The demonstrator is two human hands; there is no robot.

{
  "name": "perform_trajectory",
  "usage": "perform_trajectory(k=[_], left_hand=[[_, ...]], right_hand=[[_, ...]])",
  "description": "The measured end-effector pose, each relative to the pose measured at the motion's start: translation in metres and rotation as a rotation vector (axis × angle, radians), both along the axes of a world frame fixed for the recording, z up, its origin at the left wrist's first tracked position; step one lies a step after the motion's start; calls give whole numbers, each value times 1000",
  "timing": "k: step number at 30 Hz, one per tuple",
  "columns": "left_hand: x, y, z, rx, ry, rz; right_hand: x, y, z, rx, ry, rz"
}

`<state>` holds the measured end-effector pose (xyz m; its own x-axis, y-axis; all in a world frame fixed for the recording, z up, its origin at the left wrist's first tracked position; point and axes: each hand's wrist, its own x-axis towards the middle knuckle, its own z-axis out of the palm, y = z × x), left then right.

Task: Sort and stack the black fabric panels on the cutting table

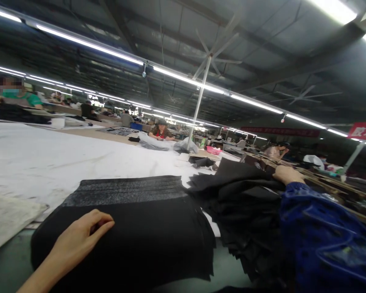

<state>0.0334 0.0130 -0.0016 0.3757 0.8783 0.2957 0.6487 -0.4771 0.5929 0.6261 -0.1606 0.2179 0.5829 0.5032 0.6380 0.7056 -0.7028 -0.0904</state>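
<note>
A stack of black fabric pieces (134,236) lies in front of me, with a grey speckled strip (118,192) along its far edge. Over the left part of this stack is my left hand (83,234), its fingers curled and thumb and forefinger tips close together; nothing shows between them. To the right spreads a loose, fanned pile of black fabric pieces (244,203). My right hand (288,175), below a shiny blue sleeve (326,236), grips the far right edge of black fabric at that pile. Its fingertips are partly hidden.
White sheet material (64,150) covers the long table beyond the stack. A pale board (9,219) lies at left. Farther off are a pink basin (214,150), a clear plastic bag (184,145) and a seated co-worker (161,131). A wooden-edged rack (329,187) stands at right.
</note>
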Motion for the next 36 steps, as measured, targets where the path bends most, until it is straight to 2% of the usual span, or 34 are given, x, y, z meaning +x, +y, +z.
perform_trajectory(k=[2,3,4,6,8,9,10,11,13,15,18,23,28,36], left_hand=[[9,0,6,13,51,15],[16,0,11,25,72,5],[26,0,17,41,91,-23],[53,-2,30,84,121,-137],[86,-2,44,139,151,-274],[103,-2,50,167,170,-324],[121,0,56,195,191,-360],[137,2,60,218,214,-382],[167,9,64,238,251,-388],[191,19,61,238,259,-372],[213,31,48,225,239,-369],[223,38,26,212,207,-366],[219,37,24,212,181,-377],[218,38,23,176,151,-375]], right_hand=[[-13,6,-6,-87,80,-90],[-27,13,-9,-124,109,-72],[-45,22,-13,-149,134,7],[-89,45,-27,-197,212,309],[-137,67,-49,-322,409,688],[-160,76,-63,-400,488,828],[-179,85,-77,-439,514,883],[-194,93,-92,-476,529,870],[-212,107,-119,-488,529,772],[-217,118,-140,-455,519,678],[-210,130,-160,-385,531,648],[-203,136,-177,-260,550,730],[-206,131,-185,-151,562,831],[-215,126,-180,-112,619,981]])
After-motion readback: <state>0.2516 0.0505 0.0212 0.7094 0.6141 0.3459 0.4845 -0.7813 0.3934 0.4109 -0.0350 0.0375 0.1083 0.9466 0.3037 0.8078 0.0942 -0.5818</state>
